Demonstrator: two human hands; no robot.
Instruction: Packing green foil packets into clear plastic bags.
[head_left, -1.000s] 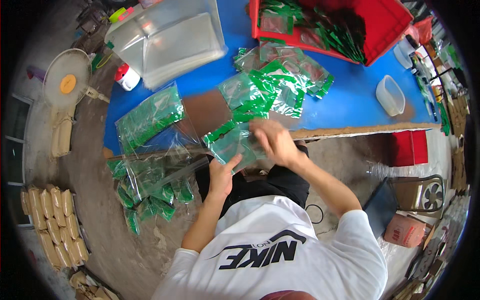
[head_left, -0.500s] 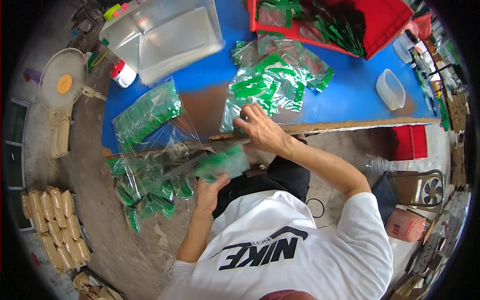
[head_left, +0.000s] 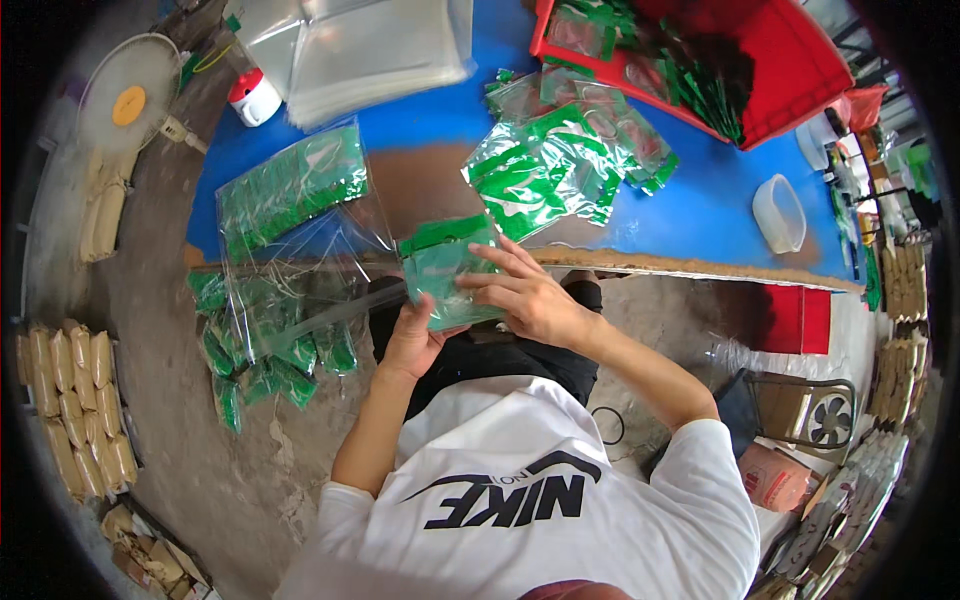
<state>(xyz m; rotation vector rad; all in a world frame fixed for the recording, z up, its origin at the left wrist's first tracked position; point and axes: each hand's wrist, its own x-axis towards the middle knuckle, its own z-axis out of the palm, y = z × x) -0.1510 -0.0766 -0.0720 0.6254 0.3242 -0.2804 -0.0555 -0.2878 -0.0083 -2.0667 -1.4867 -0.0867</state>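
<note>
A stack of clear and green plastic packets is held just off the table's front edge. My left hand grips its lower left corner, thumb on top. Across its right side lie the fingers of my right hand; that thumb is hidden. Beyond, on the table, a loose pile of shiny green packets lies partly overlapped. To the left rests a large clear bag with rows of green packets inside. Its clear lower part hangs over the edge, near more green packets below the table.
On the blue table stand a red bin of packets, a clear tub, a red-and-white bottle and a stack of clear bags. A fan and brown sacks are left; a red crate is under the table.
My right hand has drawn back from the packet pile to the stack in my left hand. The stack has risen a little and lies flatter. The whole view has shifted slightly.
</note>
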